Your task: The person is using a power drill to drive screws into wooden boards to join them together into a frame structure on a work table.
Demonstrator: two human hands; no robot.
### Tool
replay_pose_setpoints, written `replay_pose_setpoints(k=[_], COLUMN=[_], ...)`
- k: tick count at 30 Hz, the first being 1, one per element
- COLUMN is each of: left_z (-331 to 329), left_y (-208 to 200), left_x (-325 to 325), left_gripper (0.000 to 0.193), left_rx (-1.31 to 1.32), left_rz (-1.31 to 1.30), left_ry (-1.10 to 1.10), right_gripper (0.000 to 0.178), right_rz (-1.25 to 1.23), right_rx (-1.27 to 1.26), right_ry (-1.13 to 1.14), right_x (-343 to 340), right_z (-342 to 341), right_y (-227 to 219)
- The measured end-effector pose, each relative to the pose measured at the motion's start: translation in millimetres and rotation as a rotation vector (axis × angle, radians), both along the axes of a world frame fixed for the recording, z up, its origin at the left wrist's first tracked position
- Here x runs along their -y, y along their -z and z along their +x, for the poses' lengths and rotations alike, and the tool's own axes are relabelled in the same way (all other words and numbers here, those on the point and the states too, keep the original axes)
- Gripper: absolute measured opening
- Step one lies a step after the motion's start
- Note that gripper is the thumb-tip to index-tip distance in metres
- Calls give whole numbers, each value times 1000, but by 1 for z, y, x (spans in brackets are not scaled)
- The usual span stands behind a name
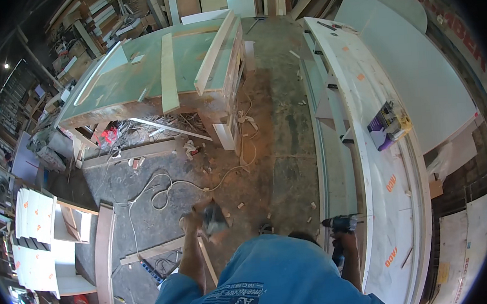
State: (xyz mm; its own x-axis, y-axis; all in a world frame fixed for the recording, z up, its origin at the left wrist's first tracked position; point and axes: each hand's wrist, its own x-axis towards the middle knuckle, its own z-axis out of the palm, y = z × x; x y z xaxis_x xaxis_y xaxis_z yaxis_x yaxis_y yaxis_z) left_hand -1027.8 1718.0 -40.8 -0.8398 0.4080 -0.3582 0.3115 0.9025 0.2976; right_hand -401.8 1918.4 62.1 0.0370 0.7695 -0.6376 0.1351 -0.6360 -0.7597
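Out in front of my left side, my left hand [190, 221] is closed at the edge of a dark grey and brown object [215, 218], smeared by motion, so its kind is unclear. Close to the long white cabinet [376, 199] on the right, my right hand [348, 240] wraps round the grip of a cordless drill [340, 223]. The drill's chuck points left, and part of its lower body is hidden by my hand and arm. Below my left hand, a narrow wooden strip [207, 260] slants beside my blue shirt.
A green-topped workbench [142, 80] with boards on it stands ahead. A pale cable [223, 184] loops over the floor among wood scraps. A purple and yellow box [387, 128] sits on the cabinet. White panels [36, 214] and a power strip [150, 270] lie left.
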Motion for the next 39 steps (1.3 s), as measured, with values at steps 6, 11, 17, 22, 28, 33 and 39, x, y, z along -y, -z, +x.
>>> replay_pose_setpoints(k=[6, 11, 17, 22, 28, 33, 39], left_z=[-43, -60, -104, -139, -200, -317, -480], left_y=[-116, -190, -243, -278, -317, -305, -281], left_x=[-205, -327, -427, -494, -591, -671, -791], left_gripper=[44, 28, 28, 35, 43, 47, 36], left_rx=[87, 237, 94, -53, -158, -208, -119], left_rz=[426, 827, 973, 1032, 997, 920, 930], left_ry=[107, -126, -309, -421, -505, -503, -543], right_gripper=[26, 28, 36, 39, 28, 29, 26], right_rz=[-6, 38, 52, 81, 83, -41, -46], right_rx=[-51, -66, -76, -83, -156, -163, -46], right_ry=[78, -18, -139, -211, -214, -181, -60], right_x=[-139, -279, -474, -601, -709, -787, -892], right_z=[-45, -86, -130, -176, -227, -267, -337], right_y=[-12, 0, 3, -27, -20, 11, 15])
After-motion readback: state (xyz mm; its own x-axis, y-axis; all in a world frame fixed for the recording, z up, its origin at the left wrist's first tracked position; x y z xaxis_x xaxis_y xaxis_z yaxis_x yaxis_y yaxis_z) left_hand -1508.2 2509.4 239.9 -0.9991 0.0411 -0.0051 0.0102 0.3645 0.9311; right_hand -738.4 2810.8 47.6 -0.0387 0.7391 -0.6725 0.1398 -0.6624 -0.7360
